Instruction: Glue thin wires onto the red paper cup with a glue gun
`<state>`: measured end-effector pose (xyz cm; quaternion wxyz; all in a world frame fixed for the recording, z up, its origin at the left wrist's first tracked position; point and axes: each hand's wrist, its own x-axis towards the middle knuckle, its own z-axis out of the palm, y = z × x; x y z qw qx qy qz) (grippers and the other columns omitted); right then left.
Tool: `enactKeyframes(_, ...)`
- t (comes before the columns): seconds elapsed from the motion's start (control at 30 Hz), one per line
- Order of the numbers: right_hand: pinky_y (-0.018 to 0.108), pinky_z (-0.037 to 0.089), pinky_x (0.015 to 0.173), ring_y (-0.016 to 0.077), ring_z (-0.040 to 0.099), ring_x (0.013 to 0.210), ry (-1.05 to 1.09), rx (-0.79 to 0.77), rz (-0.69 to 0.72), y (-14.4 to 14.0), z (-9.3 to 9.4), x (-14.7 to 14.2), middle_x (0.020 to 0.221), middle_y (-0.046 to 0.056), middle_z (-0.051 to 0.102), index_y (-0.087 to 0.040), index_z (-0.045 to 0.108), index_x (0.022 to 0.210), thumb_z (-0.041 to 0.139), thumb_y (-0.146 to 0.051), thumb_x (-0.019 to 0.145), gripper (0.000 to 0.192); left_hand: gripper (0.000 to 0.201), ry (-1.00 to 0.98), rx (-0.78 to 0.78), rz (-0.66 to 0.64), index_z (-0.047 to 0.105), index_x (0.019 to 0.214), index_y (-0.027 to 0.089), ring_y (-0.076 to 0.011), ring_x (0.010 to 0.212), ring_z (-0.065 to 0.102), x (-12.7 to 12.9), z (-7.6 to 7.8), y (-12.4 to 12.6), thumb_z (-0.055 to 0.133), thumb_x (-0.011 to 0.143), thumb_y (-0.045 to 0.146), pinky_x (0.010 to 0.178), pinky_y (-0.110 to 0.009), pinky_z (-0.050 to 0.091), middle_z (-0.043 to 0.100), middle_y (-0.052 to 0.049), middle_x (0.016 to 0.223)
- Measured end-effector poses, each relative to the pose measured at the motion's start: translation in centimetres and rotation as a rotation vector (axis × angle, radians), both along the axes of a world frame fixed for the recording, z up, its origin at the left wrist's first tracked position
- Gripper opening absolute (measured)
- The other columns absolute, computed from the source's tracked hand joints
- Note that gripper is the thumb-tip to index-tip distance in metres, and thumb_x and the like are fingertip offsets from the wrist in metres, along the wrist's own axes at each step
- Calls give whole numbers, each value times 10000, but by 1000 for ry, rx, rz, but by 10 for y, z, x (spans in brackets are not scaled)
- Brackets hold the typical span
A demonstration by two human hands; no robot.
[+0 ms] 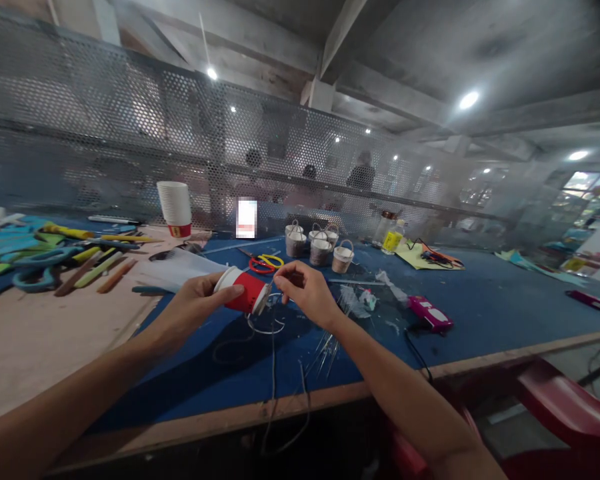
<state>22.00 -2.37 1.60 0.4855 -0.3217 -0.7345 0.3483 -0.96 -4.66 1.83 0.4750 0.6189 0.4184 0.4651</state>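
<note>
A: What's in the grip?

B: The left hand (pixel 200 300) wraps around a red cup (pixel 243 291) lying sideways in the air, its base toward the right. The right hand (pixel 303 287) pinches a grey cord (pixel 273 347) at that base; the cord trails down over the near edge of the blue table (pixel 480 300).

A: So which step, do you reckon?

B: Looks like the cord is being started on the cup's base, with little wound so far. The next move likely calls for a steady cup and a taut cord laid tight against the rim.

A: And around them?

B: Just right, loose clear sticks (pixel 325 347) and a pink glue gun (pixel 430 313). Farther off, small wrapped baskets (pixel 320 250); far left, a cup stack (pixel 175 208) and scissors (pixel 35 267).
</note>
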Motion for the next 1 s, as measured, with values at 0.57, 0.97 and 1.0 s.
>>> enactKeyframes(0.57, 246, 508, 591, 110, 591, 604, -66, -10, -37, 1, -1, -1, 795, -6, 662, -196, 664, 932, 665, -370, 897, 177, 244, 0, 13, -40, 731, 914, 173, -197, 785, 622, 0, 0, -1, 733, 813, 395, 743, -299, 453, 750, -35, 847)
enactKeyframes(0.97, 251, 495, 656, 122, 606, 681, -165, 27, -29, 0, 2, 0, 832, 9, 681, -183, 674, 905, 653, -337, 910, 156, 209, -31, -25, -50, 707, 858, 179, -170, 700, 603, -2, -5, 0, 754, 802, 375, 661, -272, 428, 724, -13, 773)
enactKeyframes(1.0, 248, 492, 648, 118, 602, 666, -171, 20, -17, 0, 3, 0, 823, 6, 676, -181, 674, 901, 654, -334, 910, 154, 211, -24, -19, -53, 697, 841, 178, -169, 692, 601, -2, -5, 0, 755, 800, 376, 657, -271, 424, 714, -9, 758)
